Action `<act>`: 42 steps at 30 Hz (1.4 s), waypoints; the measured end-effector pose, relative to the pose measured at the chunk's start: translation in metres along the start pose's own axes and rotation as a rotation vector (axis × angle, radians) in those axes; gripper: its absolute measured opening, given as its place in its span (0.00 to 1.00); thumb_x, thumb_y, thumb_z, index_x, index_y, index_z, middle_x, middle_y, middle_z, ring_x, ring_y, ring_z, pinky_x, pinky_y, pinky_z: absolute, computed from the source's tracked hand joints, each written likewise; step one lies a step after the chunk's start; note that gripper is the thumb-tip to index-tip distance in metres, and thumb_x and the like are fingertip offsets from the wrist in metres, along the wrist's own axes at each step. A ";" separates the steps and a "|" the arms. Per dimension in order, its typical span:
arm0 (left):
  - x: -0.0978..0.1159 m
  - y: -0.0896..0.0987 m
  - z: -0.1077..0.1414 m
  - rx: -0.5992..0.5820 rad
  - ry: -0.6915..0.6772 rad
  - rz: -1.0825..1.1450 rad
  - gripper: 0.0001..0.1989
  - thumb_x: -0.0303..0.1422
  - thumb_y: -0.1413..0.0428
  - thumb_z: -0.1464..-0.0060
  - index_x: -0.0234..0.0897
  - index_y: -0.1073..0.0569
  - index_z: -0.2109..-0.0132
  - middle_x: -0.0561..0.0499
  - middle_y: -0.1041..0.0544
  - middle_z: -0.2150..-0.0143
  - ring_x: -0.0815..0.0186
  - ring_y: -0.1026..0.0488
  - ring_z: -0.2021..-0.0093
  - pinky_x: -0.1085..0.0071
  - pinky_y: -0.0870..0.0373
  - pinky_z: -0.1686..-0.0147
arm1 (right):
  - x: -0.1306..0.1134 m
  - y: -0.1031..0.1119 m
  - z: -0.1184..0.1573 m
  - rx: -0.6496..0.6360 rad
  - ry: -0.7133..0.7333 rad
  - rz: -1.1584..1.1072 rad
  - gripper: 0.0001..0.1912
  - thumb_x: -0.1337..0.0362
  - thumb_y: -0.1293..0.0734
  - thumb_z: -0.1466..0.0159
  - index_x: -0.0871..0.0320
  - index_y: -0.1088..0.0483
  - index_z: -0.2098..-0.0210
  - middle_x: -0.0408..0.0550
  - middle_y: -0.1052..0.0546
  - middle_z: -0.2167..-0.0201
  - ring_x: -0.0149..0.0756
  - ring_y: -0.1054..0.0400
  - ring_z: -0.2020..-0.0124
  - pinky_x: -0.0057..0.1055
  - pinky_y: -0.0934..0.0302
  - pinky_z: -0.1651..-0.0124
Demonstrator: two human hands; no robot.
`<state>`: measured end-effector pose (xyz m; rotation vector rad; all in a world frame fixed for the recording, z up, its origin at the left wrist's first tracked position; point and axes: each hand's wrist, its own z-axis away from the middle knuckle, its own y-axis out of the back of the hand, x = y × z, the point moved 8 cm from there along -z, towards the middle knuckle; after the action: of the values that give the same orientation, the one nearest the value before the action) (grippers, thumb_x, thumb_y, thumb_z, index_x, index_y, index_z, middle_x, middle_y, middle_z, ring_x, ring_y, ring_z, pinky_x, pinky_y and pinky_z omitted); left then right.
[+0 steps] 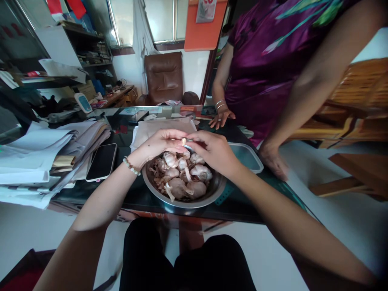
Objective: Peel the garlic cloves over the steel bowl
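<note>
A metal bowl (182, 205) full of garlic bulbs (197, 189) and loose skins stands near the table's front edge. Above its far rim, my left hand (163, 142) pinches a small pale garlic clove (183, 141) between thumb and fingers. My right hand (212, 149) meets it from the right, its fingers closed on a thin object at the clove, too small to make out. A beaded bracelet circles my left wrist. Just behind the bowl's right side lies a clear plastic container (247, 157).
Stacked papers (36, 161) and a phone (102, 161) lie left of the bowl, with more paper sheets (145, 131) behind it. A person in purple (257, 72) stands at the right, one hand on the table. A brown chair (164, 76) is beyond.
</note>
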<state>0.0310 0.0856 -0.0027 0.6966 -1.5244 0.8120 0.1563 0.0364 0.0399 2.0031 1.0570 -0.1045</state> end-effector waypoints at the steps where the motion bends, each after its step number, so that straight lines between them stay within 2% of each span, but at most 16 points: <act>1: 0.001 -0.002 0.000 -0.003 -0.005 0.000 0.17 0.23 0.34 0.54 0.31 0.23 0.55 0.48 0.18 0.62 0.66 0.20 0.65 0.64 0.22 0.55 | 0.000 0.000 0.000 0.003 -0.001 0.003 0.09 0.64 0.35 0.36 0.57 0.23 0.60 0.49 0.19 0.62 0.37 0.26 0.64 0.32 0.37 0.59; 8: 0.003 -0.005 0.001 0.014 -0.030 -0.053 0.16 0.26 0.31 0.59 0.28 0.24 0.61 0.49 0.20 0.66 0.67 0.21 0.66 0.67 0.24 0.59 | 0.003 -0.003 -0.001 -0.024 -0.052 -0.008 0.10 0.64 0.36 0.36 0.59 0.23 0.67 0.48 0.20 0.71 0.34 0.29 0.71 0.30 0.40 0.63; 14: 0.000 -0.002 -0.001 0.012 -0.025 -0.049 0.16 0.27 0.31 0.59 0.28 0.24 0.61 0.49 0.20 0.66 0.68 0.21 0.66 0.69 0.23 0.61 | 0.010 -0.006 -0.001 -0.052 -0.155 -0.150 0.09 0.64 0.35 0.39 0.60 0.23 0.68 0.46 0.19 0.71 0.33 0.29 0.71 0.29 0.40 0.65; 21: 0.000 -0.003 -0.001 0.001 -0.042 -0.086 0.14 0.26 0.31 0.57 0.28 0.24 0.62 0.49 0.20 0.67 0.68 0.21 0.66 0.71 0.23 0.62 | 0.012 -0.005 -0.001 -0.049 -0.185 -0.155 0.09 0.63 0.35 0.40 0.60 0.23 0.70 0.45 0.21 0.74 0.33 0.31 0.73 0.29 0.41 0.67; 26: -0.005 -0.001 -0.002 0.004 0.017 -0.063 0.16 0.23 0.34 0.54 0.30 0.25 0.56 0.48 0.19 0.64 0.67 0.20 0.65 0.67 0.22 0.58 | 0.014 -0.011 -0.001 -0.105 -0.169 -0.157 0.09 0.65 0.36 0.40 0.59 0.23 0.68 0.45 0.20 0.71 0.33 0.29 0.71 0.29 0.39 0.65; 29: -0.003 0.001 -0.001 0.026 0.018 -0.064 0.15 0.21 0.37 0.52 0.30 0.25 0.55 0.49 0.20 0.65 0.68 0.20 0.66 0.68 0.22 0.59 | 0.020 -0.013 -0.002 -0.139 -0.171 -0.097 0.10 0.66 0.36 0.41 0.59 0.23 0.65 0.47 0.18 0.67 0.36 0.27 0.67 0.31 0.38 0.62; 33: 0.014 0.019 0.002 0.163 -0.068 -0.062 0.14 0.18 0.41 0.51 0.31 0.23 0.56 0.50 0.21 0.64 0.73 0.22 0.68 0.75 0.25 0.63 | 0.037 0.005 -0.006 -0.012 -0.244 -0.113 0.10 0.65 0.35 0.41 0.60 0.24 0.63 0.50 0.19 0.66 0.39 0.25 0.65 0.35 0.36 0.58; 36: 0.021 0.037 0.003 0.260 -0.068 -0.072 0.14 0.16 0.45 0.50 0.31 0.22 0.57 0.52 0.22 0.65 0.77 0.25 0.70 0.79 0.28 0.66 | 0.049 0.015 -0.009 0.046 -0.302 -0.255 0.07 0.64 0.34 0.41 0.59 0.25 0.66 0.46 0.21 0.74 0.36 0.27 0.70 0.34 0.35 0.61; 39: 0.021 0.045 0.003 0.280 -0.010 -0.094 0.14 0.17 0.47 0.50 0.32 0.23 0.58 0.53 0.24 0.67 0.78 0.27 0.74 0.80 0.30 0.68 | 0.057 0.021 -0.011 0.091 -0.352 -0.374 0.04 0.64 0.31 0.43 0.57 0.26 0.69 0.44 0.23 0.78 0.35 0.29 0.71 0.34 0.35 0.61; 42: 0.022 0.043 0.004 0.258 -0.003 -0.119 0.11 0.21 0.47 0.46 0.32 0.23 0.58 0.52 0.24 0.66 0.78 0.28 0.75 0.79 0.30 0.69 | 0.062 0.020 -0.010 0.119 -0.419 -0.556 0.06 0.63 0.28 0.46 0.57 0.25 0.69 0.44 0.23 0.77 0.33 0.29 0.72 0.34 0.33 0.61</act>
<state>-0.0088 0.1077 0.0146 0.9688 -1.3795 0.9263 0.2072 0.0778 0.0329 1.6304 1.3115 -0.8586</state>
